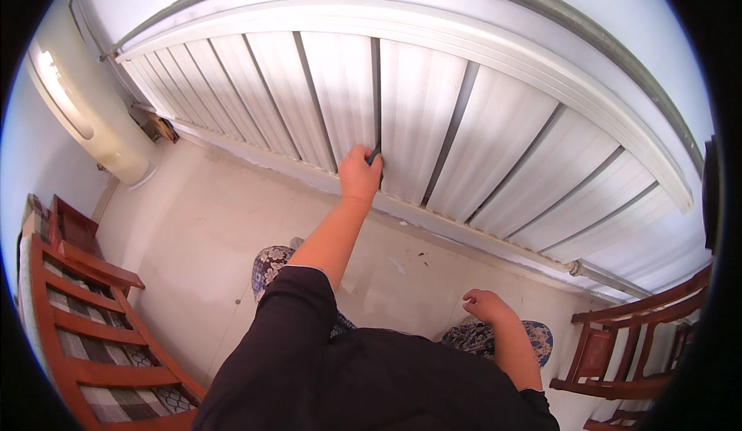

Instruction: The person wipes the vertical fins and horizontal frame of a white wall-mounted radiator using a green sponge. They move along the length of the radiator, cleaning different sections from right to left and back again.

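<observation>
A long white panel radiator (417, 112) runs along the wall before me, with dark vertical gaps between its panels. My left hand (359, 176) is closed around a small dark teal item (373, 156), perhaps a cloth or a tool handle. It holds this item at the lower part of one gap, near the radiator's bottom edge. Most of the item is hidden by my fingers. Over my right knee, away from the radiator, hangs my right hand (487, 306). Its fingers are loosely bent and nothing shows in them.
A grey pipe (539, 2) passes above the radiator, and another pipe (608, 280) leaves its lower right. A cream floor-standing unit (93, 101) fills the left corner. Reddish wooden furniture stands left (104, 338) and right (614, 387). White scraps (398, 266) lie on the tiled floor (214, 216).
</observation>
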`<action>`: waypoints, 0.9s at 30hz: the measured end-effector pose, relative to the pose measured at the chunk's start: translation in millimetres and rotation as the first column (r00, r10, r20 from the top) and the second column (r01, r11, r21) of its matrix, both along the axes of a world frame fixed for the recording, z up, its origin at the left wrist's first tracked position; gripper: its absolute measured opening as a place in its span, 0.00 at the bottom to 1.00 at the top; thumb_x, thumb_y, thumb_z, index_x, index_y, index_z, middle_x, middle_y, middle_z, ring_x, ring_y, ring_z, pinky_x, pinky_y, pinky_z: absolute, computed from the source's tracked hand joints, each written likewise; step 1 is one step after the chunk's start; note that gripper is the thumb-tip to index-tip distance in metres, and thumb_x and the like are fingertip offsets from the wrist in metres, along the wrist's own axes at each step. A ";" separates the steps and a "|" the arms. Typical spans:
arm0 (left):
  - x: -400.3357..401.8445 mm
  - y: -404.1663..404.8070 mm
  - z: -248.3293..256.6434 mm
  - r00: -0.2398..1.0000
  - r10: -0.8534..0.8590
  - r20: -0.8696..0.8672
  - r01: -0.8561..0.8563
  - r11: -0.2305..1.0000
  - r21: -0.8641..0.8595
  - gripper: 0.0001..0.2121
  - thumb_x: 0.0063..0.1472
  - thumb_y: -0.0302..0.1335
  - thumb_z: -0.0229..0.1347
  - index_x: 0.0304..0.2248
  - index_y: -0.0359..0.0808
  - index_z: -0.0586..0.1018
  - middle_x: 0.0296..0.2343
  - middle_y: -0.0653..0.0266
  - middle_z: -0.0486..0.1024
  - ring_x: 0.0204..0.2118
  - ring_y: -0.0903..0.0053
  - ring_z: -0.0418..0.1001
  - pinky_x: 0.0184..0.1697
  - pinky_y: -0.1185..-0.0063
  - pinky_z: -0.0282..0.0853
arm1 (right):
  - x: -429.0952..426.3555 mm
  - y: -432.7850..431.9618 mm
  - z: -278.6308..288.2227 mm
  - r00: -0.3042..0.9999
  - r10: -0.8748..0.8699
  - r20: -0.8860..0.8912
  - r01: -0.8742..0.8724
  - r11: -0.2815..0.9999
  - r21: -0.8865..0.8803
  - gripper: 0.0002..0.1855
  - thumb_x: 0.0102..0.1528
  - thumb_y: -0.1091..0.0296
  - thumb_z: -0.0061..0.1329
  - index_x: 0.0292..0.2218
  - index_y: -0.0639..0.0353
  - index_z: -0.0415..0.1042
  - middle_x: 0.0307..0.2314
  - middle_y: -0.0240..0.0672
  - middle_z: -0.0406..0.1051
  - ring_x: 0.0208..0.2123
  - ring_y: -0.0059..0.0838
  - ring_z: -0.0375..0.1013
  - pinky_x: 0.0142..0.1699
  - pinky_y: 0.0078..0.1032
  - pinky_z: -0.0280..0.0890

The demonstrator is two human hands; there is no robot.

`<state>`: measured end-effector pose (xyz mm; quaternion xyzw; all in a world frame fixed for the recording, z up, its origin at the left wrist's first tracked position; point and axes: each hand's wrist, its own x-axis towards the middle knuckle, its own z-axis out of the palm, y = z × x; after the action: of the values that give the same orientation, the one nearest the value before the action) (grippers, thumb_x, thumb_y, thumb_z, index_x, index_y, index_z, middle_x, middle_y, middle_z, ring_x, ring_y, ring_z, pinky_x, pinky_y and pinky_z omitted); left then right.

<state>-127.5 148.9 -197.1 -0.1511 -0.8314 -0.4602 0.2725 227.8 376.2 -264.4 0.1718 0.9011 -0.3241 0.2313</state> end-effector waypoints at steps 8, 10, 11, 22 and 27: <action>-0.7 -2.6 176.1 0.981 -0.022 -0.191 0.056 0.983 0.175 0.07 0.47 0.26 0.59 0.24 0.33 0.74 0.21 0.56 0.73 0.25 0.60 0.72 0.31 0.70 0.68 | 7.6 0.3 2.2 0.999 -0.034 -0.014 0.034 0.999 0.011 0.19 0.49 0.60 0.52 0.42 0.58 0.73 0.32 0.43 0.76 0.36 0.42 0.74 0.43 0.34 0.68; -3.5 -1.4 214.6 0.979 -0.021 -0.205 0.075 0.962 0.261 0.06 0.47 0.25 0.58 0.24 0.32 0.73 0.22 0.57 0.73 0.25 0.64 0.71 0.32 0.71 0.67 | 10.6 1.5 2.5 0.999 -0.044 -0.014 0.044 0.999 0.022 0.18 0.49 0.60 0.52 0.42 0.58 0.73 0.32 0.43 0.76 0.37 0.42 0.74 0.43 0.34 0.68; -3.6 -0.9 227.1 0.957 -0.036 -0.289 0.133 0.937 0.323 0.06 0.47 0.25 0.58 0.24 0.31 0.73 0.23 0.57 0.73 0.25 0.65 0.70 0.32 0.72 0.67 | 11.9 1.8 3.0 0.999 -0.043 -0.016 0.043 0.999 0.019 0.18 0.49 0.60 0.52 0.42 0.58 0.73 0.32 0.43 0.76 0.37 0.43 0.74 0.44 0.34 0.68; -2.5 11.1 139.0 1.000 -0.027 0.002 0.025 0.948 0.317 0.10 0.50 0.27 0.60 0.24 0.32 0.71 0.22 0.60 0.70 0.25 0.70 0.68 0.31 0.74 0.66 | 21.6 6.0 13.9 0.999 -0.048 -0.025 0.049 0.999 0.022 0.18 0.50 0.61 0.51 0.41 0.58 0.73 0.31 0.42 0.75 0.36 0.42 0.74 0.43 0.34 0.67; -2.0 6.4 45.6 0.996 0.028 0.083 -0.038 0.991 0.127 0.09 0.46 0.27 0.61 0.22 0.35 0.72 0.23 0.60 0.72 0.27 0.64 0.70 0.32 0.70 0.65 | 19.5 7.4 12.4 0.999 -0.047 -0.015 0.047 0.999 0.020 0.18 0.50 0.61 0.51 0.42 0.59 0.73 0.31 0.42 0.75 0.36 0.42 0.74 0.43 0.34 0.67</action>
<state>-129.6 155.3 -151.5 -0.1008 -0.8129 -0.5137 0.2553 247.3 383.5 -252.0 0.1929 0.9017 -0.3215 0.2153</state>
